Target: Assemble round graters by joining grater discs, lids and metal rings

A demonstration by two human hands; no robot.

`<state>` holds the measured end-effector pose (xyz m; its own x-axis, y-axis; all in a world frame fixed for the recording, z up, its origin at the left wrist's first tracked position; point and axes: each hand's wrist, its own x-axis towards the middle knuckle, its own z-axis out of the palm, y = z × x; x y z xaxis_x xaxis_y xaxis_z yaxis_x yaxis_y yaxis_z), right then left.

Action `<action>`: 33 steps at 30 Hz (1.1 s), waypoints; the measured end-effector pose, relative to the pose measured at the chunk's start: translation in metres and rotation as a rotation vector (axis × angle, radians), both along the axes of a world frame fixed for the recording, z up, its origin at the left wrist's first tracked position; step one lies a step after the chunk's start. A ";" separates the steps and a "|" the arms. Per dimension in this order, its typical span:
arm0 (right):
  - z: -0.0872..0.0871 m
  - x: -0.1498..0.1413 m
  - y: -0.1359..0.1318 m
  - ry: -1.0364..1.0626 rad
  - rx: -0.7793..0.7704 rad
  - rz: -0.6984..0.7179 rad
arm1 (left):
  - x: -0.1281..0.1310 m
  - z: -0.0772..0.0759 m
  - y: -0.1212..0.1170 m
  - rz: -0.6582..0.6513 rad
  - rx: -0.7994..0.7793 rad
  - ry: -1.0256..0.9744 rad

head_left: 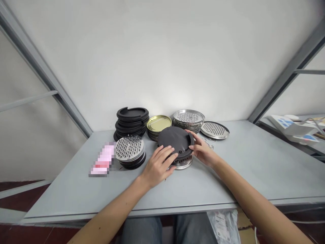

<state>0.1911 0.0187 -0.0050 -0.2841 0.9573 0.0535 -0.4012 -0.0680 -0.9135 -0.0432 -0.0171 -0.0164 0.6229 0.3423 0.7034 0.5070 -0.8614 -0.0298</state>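
Observation:
A round black lid point(174, 139) lies tilted on top of a silver metal piece point(183, 165) in the middle of the grey table point(254, 169). My left hand point(158, 166) rests on the lid's near left edge with its fingers stretched over the top. On the right rim, my right hand point(201, 149) curls its fingers round the edge. Both hands grip the same lid.
A stack of black lids point(132, 122) stands at the back left, gold lids point(158, 124) beside it, perforated silver discs point(189, 118) and one loose disc point(214, 130) to the right. A studded silver disc point(130, 148) on black lids sits left. A blurred pink item point(103, 161) lies further left.

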 end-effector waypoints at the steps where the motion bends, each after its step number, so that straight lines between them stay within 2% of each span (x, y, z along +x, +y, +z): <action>1: 0.000 -0.001 -0.001 0.000 0.001 0.009 | -0.001 0.000 0.002 0.021 0.002 0.006; 4: 0.000 -0.002 -0.002 -0.017 0.004 0.035 | -0.004 -0.001 0.007 0.040 -0.010 0.011; 7: -0.003 -0.002 0.000 -0.055 0.025 0.050 | -0.007 0.000 0.010 -0.008 -0.052 -0.015; 9: -0.006 0.001 0.004 -0.102 0.059 0.009 | -0.009 0.000 0.011 -0.046 -0.098 -0.065; 12: -0.014 0.007 0.011 -0.317 0.222 -0.223 | -0.010 -0.002 0.012 -0.059 -0.166 -0.196; 14: -0.018 0.009 0.013 -0.617 0.417 -0.400 | -0.009 -0.004 0.011 -0.030 -0.205 -0.301; 15: -0.018 0.010 0.012 -0.756 0.523 -0.432 | -0.008 -0.005 0.010 -0.010 -0.221 -0.349; 17: -0.016 0.008 0.008 -0.946 0.725 -0.362 | -0.007 -0.007 0.009 0.023 -0.238 -0.424; 20: -0.009 0.000 -0.001 -1.061 0.958 -0.071 | -0.007 -0.008 0.008 0.045 -0.235 -0.463; 21: -0.007 -0.003 -0.004 -1.101 1.004 0.018 | -0.008 -0.008 0.009 0.049 -0.234 -0.463; 23: -0.006 -0.007 -0.008 -1.173 1.043 0.109 | -0.009 -0.007 0.009 0.054 -0.243 -0.449; 29: -0.012 -0.010 -0.009 -1.244 1.059 0.078 | -0.010 -0.006 0.008 0.040 -0.283 -0.423; 33: -0.012 -0.006 -0.008 -1.187 1.154 0.020 | -0.009 -0.007 0.007 0.066 -0.289 -0.429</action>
<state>0.1848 0.0108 -0.0171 -0.6934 0.5659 0.4460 0.5045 0.8233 -0.2602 -0.0527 -0.0101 -0.0230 0.2695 0.5894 0.7615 0.4748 -0.7693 0.4274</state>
